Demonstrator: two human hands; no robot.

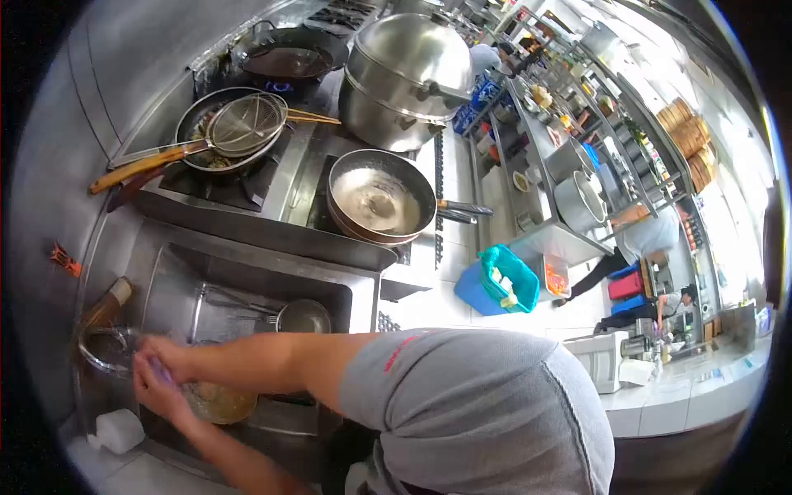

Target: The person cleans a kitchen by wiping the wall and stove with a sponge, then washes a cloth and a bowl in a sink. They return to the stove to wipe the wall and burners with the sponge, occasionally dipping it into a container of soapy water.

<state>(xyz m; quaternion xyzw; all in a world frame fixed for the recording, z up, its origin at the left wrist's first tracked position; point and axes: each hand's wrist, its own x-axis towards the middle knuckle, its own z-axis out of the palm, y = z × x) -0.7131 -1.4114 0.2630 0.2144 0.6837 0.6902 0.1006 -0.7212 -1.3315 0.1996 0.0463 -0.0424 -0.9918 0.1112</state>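
We see both hands pressed together over the steel sink (247, 272) at about eight o'clock in the head view. The right hand (161, 356) lies on top, fingers curled and closed against the left hand (161, 394), which cups upward beneath it; something small and pale purple shows between them, but we cannot tell what it is. Just below the hands, touching or nearly touching the left palm, sits a bowl of yellowish liquid (219, 403) inside the basin. At nine o'clock from the hands a curved metal faucet (103, 351) arcs toward them, with a brown bottle (106, 305) leaning just above it. A white sponge block (118, 431) rests on the sink ledge at seven o'clock. Farther into the basin, at three o'clock from the hands, stands a small steel pot (303, 316) beside a wire whisk (239, 307).

Beyond the sink, at twelve o'clock, the stove holds a wok of pale liquid (379, 202), a pan topped by a mesh strainer (246, 124) with a wooden handle, a dark wok (289, 56), and a large domed steamer (404, 74). At three o'clock a blue bin (499, 285) stands on the white floor, and another person (635, 247) bends near the steel shelving (569, 148).
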